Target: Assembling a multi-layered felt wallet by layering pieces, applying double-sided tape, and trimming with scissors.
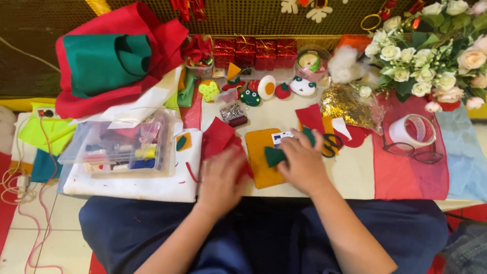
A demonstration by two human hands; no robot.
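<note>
Felt work at a craft table, seen from above, with the mustard felt sheet [259, 162] taken as landmark.

Right hand [304, 162]: lies flat over the right part of the mustard sheet, fingers together and curled lightly down on a dark green felt cutout [274, 156]; whether it pinches the cutout or only presses it cannot be told. The cutout rests on the mustard sheet, its left half showing from under the fingers.

Left hand [222, 178]: blurred, fingers loosely spread, palm down at the left edge of the mustard sheet, over the lower end of a red felt piece [219, 138]; grip cannot be told.

Handling note: thin felt slides and creases easily, so a flat, even press with the fingertips would likely keep the green cutout square on the sheet, with the other hand steadying the sheet's edge.

Round about the mustard sheet:
- scissors [332, 144], just right, partly under the right hand's far side, blades close to the fingers;
- small white card [280, 138], at its top edge;
- clear plastic box [122, 144] of supplies, well to the left;
- red and green cloth pile [114, 58], far upper left;
- finished felt ornaments [266, 87], above;
- tape roll [413, 130] and glasses [412, 151], far right;
- white flowers [431, 56], upper right.

Obstructions: loose red scraps crowd the sheet's edges.
</note>
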